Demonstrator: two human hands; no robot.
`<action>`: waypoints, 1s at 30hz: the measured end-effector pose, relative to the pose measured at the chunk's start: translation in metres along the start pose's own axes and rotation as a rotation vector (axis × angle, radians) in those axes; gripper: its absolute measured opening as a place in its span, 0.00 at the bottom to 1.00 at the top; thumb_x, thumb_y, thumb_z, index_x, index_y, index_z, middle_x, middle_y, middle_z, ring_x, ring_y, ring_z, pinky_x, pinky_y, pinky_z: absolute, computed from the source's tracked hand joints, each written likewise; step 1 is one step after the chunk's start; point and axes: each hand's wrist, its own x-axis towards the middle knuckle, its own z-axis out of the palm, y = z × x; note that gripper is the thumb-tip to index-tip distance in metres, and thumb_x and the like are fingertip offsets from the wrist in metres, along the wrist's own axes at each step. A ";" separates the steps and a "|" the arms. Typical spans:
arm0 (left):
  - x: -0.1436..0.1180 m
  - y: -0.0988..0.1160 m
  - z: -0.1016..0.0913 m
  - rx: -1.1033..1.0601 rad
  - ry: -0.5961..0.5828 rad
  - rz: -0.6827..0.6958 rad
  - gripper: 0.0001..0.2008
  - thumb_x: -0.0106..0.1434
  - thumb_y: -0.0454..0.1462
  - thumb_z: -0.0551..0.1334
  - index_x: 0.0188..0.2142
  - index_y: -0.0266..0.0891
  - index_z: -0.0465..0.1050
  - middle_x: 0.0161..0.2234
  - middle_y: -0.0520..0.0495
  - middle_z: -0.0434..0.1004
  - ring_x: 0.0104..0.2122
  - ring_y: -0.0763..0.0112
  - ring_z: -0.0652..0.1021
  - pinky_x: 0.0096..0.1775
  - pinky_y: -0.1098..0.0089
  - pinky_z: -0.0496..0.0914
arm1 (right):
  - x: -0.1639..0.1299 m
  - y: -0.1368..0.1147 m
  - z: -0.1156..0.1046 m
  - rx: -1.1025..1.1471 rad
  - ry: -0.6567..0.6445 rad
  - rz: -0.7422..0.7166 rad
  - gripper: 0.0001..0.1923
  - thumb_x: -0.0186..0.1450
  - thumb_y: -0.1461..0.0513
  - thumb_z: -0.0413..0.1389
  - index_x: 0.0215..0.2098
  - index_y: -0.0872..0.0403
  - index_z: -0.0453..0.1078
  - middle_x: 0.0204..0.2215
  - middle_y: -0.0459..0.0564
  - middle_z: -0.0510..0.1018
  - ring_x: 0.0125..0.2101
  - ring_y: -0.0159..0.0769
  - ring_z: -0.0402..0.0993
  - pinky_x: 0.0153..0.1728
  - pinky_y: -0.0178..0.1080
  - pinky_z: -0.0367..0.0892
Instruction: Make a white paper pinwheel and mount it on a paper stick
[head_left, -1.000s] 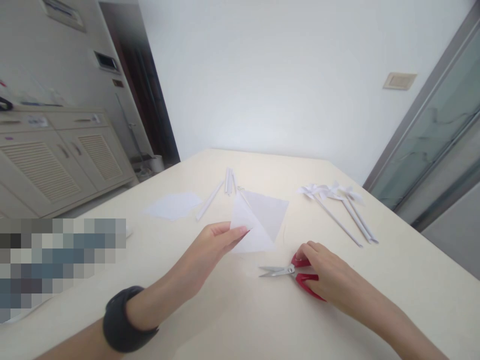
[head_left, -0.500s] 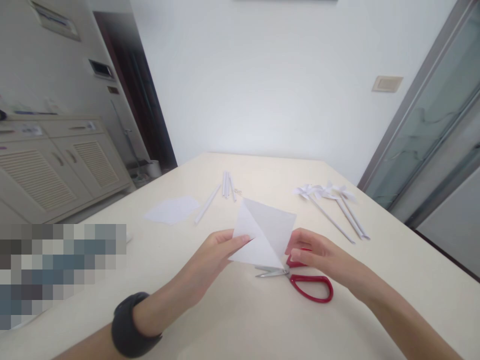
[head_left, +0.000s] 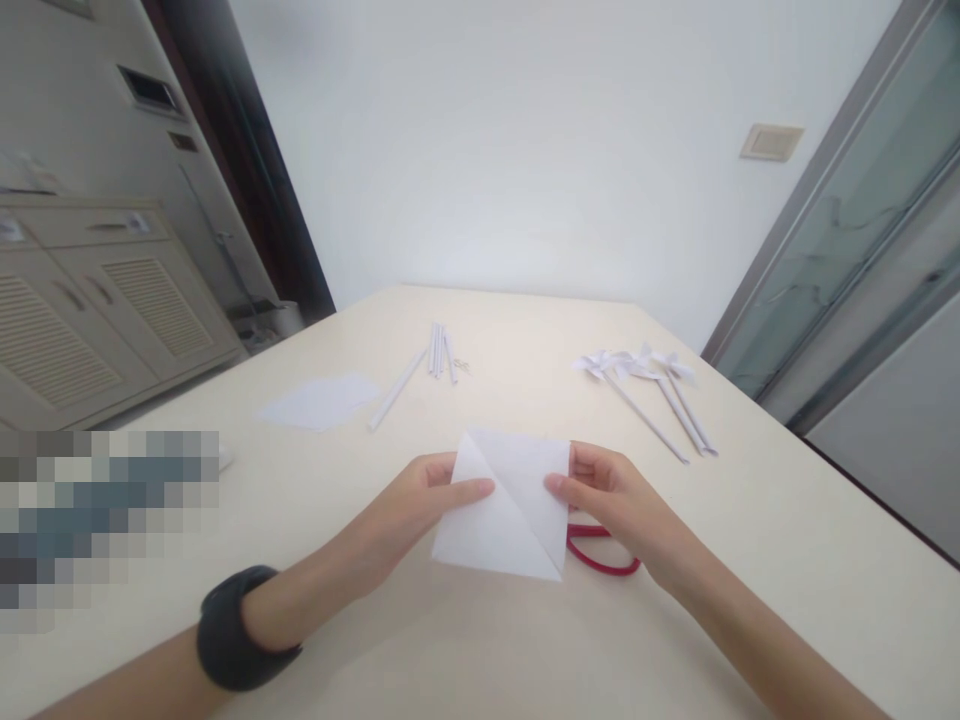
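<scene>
A square white sheet of paper (head_left: 502, 535) with a diagonal crease is held up above the table in front of me. My left hand (head_left: 420, 505) grips its left edge, thumb on the near face and fingers behind. At the right edge, my right hand (head_left: 607, 490) pinches the paper the same way. Beneath the paper and my right hand lies a pair of scissors (head_left: 604, 571); one red handle loop shows, and the blades are hidden.
Several white paper sticks (head_left: 437, 350) lie at the back, near small metal pieces (head_left: 461, 365). White paper pinwheels (head_left: 634, 365) on sticks rest at the right. Loose white paper sheets (head_left: 322, 402) lie left on the table (head_left: 517, 330). A pixelated area covers the left edge.
My right hand has moved from near the scissors' handle onto the paper's right edge. The paper has come lower and now covers the scissor blades. The view has shifted slightly.
</scene>
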 end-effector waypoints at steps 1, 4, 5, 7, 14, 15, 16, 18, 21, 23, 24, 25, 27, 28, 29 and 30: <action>0.001 0.000 0.000 -0.007 0.002 -0.007 0.17 0.59 0.40 0.62 0.48 0.38 0.73 0.41 0.41 0.80 0.37 0.61 0.79 0.38 0.68 0.71 | 0.000 0.000 0.001 -0.003 -0.005 -0.001 0.08 0.62 0.58 0.55 0.30 0.54 0.66 0.28 0.46 0.73 0.30 0.35 0.72 0.38 0.42 0.68; 0.001 0.000 0.002 -0.034 0.012 -0.002 0.18 0.58 0.40 0.64 0.47 0.37 0.74 0.41 0.40 0.80 0.37 0.60 0.79 0.39 0.67 0.72 | -0.002 0.000 0.005 -0.007 -0.009 0.000 0.07 0.63 0.58 0.54 0.31 0.54 0.65 0.29 0.46 0.73 0.31 0.35 0.71 0.38 0.41 0.67; 0.001 0.001 0.002 -0.039 0.015 0.005 0.18 0.57 0.40 0.64 0.46 0.37 0.74 0.41 0.40 0.80 0.37 0.60 0.80 0.39 0.67 0.72 | -0.002 -0.001 0.006 -0.004 -0.011 0.007 0.07 0.62 0.58 0.54 0.32 0.54 0.66 0.29 0.47 0.73 0.31 0.35 0.71 0.38 0.41 0.67; 0.001 0.001 0.003 -0.042 0.018 0.024 0.18 0.56 0.40 0.65 0.46 0.37 0.75 0.42 0.40 0.80 0.38 0.60 0.80 0.40 0.66 0.72 | -0.003 -0.002 0.008 0.006 -0.016 0.028 0.07 0.62 0.58 0.55 0.32 0.54 0.66 0.30 0.47 0.74 0.32 0.35 0.71 0.37 0.40 0.67; 0.000 0.000 0.001 0.034 0.015 0.050 0.18 0.55 0.38 0.66 0.46 0.40 0.75 0.45 0.42 0.79 0.44 0.55 0.77 0.44 0.63 0.71 | -0.005 -0.006 0.012 0.047 0.039 0.060 0.08 0.61 0.59 0.55 0.28 0.54 0.64 0.27 0.44 0.73 0.29 0.32 0.70 0.32 0.35 0.65; 0.000 0.000 0.001 0.043 0.012 0.056 0.17 0.55 0.37 0.66 0.46 0.41 0.75 0.45 0.42 0.79 0.44 0.56 0.77 0.44 0.63 0.71 | -0.005 -0.007 0.012 0.050 0.046 0.067 0.07 0.61 0.60 0.56 0.27 0.54 0.64 0.26 0.44 0.73 0.29 0.32 0.70 0.31 0.34 0.64; -0.001 0.000 0.000 0.046 0.006 0.061 0.17 0.55 0.37 0.66 0.46 0.41 0.75 0.45 0.43 0.79 0.44 0.56 0.77 0.44 0.63 0.71 | -0.005 -0.008 0.012 0.053 0.052 0.072 0.07 0.61 0.60 0.55 0.27 0.54 0.64 0.26 0.44 0.73 0.29 0.32 0.70 0.31 0.33 0.64; -0.001 0.000 0.000 0.048 -0.003 0.071 0.16 0.55 0.36 0.65 0.46 0.41 0.75 0.44 0.43 0.79 0.44 0.57 0.77 0.44 0.64 0.71 | -0.005 -0.009 0.013 0.063 0.056 0.082 0.05 0.61 0.61 0.55 0.28 0.54 0.65 0.26 0.44 0.74 0.30 0.32 0.71 0.31 0.33 0.64; -0.001 0.001 0.002 0.059 0.007 0.077 0.16 0.56 0.35 0.65 0.45 0.41 0.75 0.44 0.43 0.79 0.44 0.57 0.77 0.44 0.63 0.71 | -0.006 -0.010 0.015 0.067 0.072 0.086 0.05 0.62 0.61 0.54 0.28 0.53 0.65 0.26 0.44 0.75 0.30 0.33 0.72 0.31 0.33 0.65; -0.001 0.002 0.003 0.075 0.023 0.077 0.16 0.55 0.36 0.65 0.45 0.41 0.75 0.43 0.44 0.79 0.43 0.57 0.78 0.44 0.63 0.71 | -0.006 -0.010 0.015 0.091 0.054 0.091 0.04 0.62 0.61 0.54 0.30 0.53 0.66 0.29 0.45 0.77 0.31 0.34 0.74 0.34 0.34 0.66; -0.001 0.002 0.004 0.080 0.031 0.077 0.16 0.55 0.36 0.66 0.44 0.41 0.75 0.43 0.44 0.80 0.42 0.57 0.78 0.43 0.63 0.71 | -0.006 -0.010 0.015 0.115 0.032 0.089 0.03 0.62 0.61 0.54 0.33 0.53 0.67 0.32 0.46 0.78 0.33 0.35 0.75 0.36 0.36 0.67; -0.001 0.002 0.004 0.081 0.036 0.077 0.16 0.54 0.36 0.66 0.44 0.41 0.75 0.43 0.44 0.80 0.42 0.57 0.78 0.43 0.63 0.71 | -0.006 -0.009 0.015 0.145 0.001 0.086 0.05 0.62 0.60 0.54 0.37 0.52 0.68 0.35 0.47 0.78 0.35 0.36 0.75 0.39 0.37 0.68; -0.001 0.001 0.004 0.077 0.038 0.079 0.16 0.54 0.36 0.66 0.44 0.41 0.75 0.42 0.44 0.80 0.41 0.58 0.78 0.42 0.64 0.71 | -0.006 -0.007 0.015 0.202 -0.063 0.077 0.13 0.61 0.60 0.56 0.45 0.52 0.68 0.41 0.49 0.78 0.39 0.38 0.75 0.42 0.40 0.68; -0.001 0.001 0.003 0.074 0.034 0.083 0.15 0.54 0.35 0.66 0.43 0.41 0.76 0.42 0.45 0.80 0.41 0.58 0.78 0.41 0.65 0.71 | -0.006 -0.006 0.015 0.223 -0.086 0.072 0.16 0.60 0.60 0.57 0.47 0.51 0.67 0.42 0.50 0.78 0.40 0.39 0.75 0.43 0.41 0.68; -0.001 0.001 0.003 0.070 0.025 0.087 0.15 0.55 0.35 0.65 0.43 0.42 0.76 0.41 0.46 0.80 0.41 0.59 0.78 0.40 0.67 0.71 | -0.006 -0.006 0.015 0.238 -0.105 0.073 0.18 0.60 0.60 0.58 0.49 0.51 0.67 0.43 0.50 0.77 0.41 0.39 0.75 0.44 0.42 0.68; -0.001 0.001 0.002 0.068 0.015 0.089 0.15 0.55 0.34 0.65 0.44 0.42 0.76 0.41 0.46 0.80 0.41 0.60 0.78 0.40 0.67 0.71 | -0.007 -0.005 0.015 0.252 -0.118 0.079 0.19 0.59 0.60 0.59 0.49 0.51 0.67 0.44 0.50 0.77 0.41 0.40 0.75 0.44 0.42 0.67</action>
